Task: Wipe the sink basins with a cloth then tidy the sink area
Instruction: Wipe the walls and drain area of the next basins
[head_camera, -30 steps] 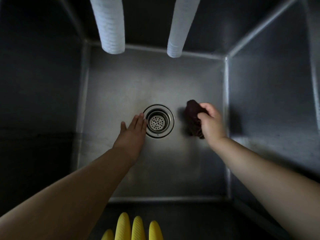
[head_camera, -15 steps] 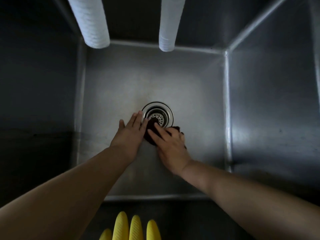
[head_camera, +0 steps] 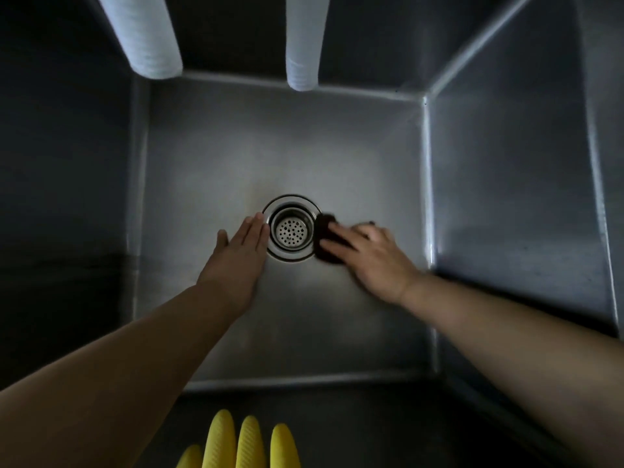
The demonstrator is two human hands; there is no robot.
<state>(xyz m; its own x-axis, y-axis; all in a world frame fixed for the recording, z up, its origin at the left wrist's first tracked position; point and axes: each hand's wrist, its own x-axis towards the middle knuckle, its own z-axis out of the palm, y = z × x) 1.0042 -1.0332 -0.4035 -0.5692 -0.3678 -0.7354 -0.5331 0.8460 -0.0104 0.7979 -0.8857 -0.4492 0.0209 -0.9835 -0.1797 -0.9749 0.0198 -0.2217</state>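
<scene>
Two hands, cloth [head_camera: 326, 243] beside drain [head_camera: 291, 229]

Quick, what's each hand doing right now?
Left hand: open, flat on the basin floor beside the drain.
Right hand: pressing the cloth down by the drain.

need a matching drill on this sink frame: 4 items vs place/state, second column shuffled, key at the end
Items:
1. left hand
2. right hand
3. dark cloth
4. yellow glove fingers

Places/states:
A. bottom edge of the view, nearest the camera
B. flat and empty, left of the drain strainer
C. pressed to the basin floor, at the strainer's right rim
D. spread over the cloth, blurred

Pairs: 1-B, 2-D, 3-C, 4-A
</scene>
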